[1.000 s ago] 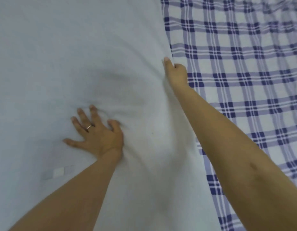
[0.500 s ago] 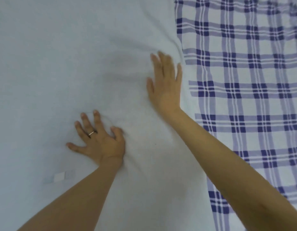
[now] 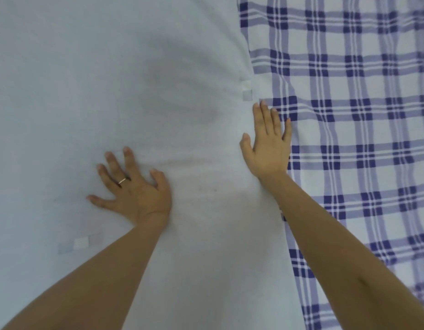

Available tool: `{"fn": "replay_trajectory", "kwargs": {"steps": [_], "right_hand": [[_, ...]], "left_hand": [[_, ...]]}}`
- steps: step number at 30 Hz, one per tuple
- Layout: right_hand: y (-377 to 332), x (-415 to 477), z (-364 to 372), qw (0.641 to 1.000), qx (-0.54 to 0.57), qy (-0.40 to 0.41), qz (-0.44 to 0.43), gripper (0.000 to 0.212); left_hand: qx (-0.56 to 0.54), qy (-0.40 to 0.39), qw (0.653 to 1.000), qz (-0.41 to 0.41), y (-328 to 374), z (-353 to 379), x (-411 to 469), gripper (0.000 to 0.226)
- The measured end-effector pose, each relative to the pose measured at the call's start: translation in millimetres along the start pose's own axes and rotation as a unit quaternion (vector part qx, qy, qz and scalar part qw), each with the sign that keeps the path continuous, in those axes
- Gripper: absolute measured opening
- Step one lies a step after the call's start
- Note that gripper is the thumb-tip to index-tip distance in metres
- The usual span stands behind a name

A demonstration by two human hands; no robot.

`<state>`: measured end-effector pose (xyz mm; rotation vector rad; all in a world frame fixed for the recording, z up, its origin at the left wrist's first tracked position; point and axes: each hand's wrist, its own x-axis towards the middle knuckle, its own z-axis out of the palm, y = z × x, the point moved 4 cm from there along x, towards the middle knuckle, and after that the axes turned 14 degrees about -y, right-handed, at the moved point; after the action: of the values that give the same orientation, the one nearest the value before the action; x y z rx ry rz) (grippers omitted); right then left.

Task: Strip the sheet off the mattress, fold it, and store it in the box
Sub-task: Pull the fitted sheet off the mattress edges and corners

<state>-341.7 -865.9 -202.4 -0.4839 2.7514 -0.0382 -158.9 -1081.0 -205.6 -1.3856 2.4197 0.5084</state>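
The white sheet (image 3: 111,67) lay spread out flat and filled the left and middle of the view. Its right edge (image 3: 245,44) ran in a long line from near the person to far away, and it lay on top of a blue checked cloth (image 3: 360,129). I took the white one to be the sheet to fold, but I could not be sure. The right hand (image 3: 269,148) lay flat right on that edge, with its fingers straight and close together. It pressed down and held nothing. The left hand (image 3: 134,191) rested on the middle of the sheet, well apart from the edge. Its fingers were spread wide and a little bent, and they held nothing too. A ring (image 3: 122,181) was on one finger. So the right hand was the nearer one to the edge, and the edge was just under its fingers. To fold the sheet, that hand would likely need to pinch the edge and bring it over to the left. A small tag (image 3: 247,90) sat by the edge, just past the right fingertips. No box was in view.
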Motion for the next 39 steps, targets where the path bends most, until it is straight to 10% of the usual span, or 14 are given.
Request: {"fn": "replay_trajectory", "kwargs": {"steps": [9, 12, 24, 32, 39], "right_hand": [[-80.1, -197.3, 22.5, 0.986, 0.045, -0.010, -0.161, 0.062], [-74.6, -250.0, 69.2, 0.994, 0.019, -0.054, -0.092, 0.060], [-67.4, -248.1, 90.8, 0.998, 0.034, 0.016, -0.051, 0.065], [-65.3, -244.0, 91.3, 0.998, 0.028, 0.039, -0.048, 0.071], [-72.4, -256.1, 94.4, 0.999, 0.027, -0.010, -0.030, 0.059]], "left_hand": [[0.003, -0.032, 0.999, -0.003, 4.5, -6.0, -1.9, 0.072], [-0.004, -0.031, 0.999, 0.004, 4.5, -9.8, -7.1, 0.072], [-0.056, 0.004, 0.995, 0.077, -6.0, -5.1, -5.5, 0.076], [0.150, 0.007, 0.906, 0.395, -99.7, 29.5, -88.0, 0.069], [0.156, -0.020, 0.921, 0.357, -194.6, 65.5, -195.5, 0.068]]}}
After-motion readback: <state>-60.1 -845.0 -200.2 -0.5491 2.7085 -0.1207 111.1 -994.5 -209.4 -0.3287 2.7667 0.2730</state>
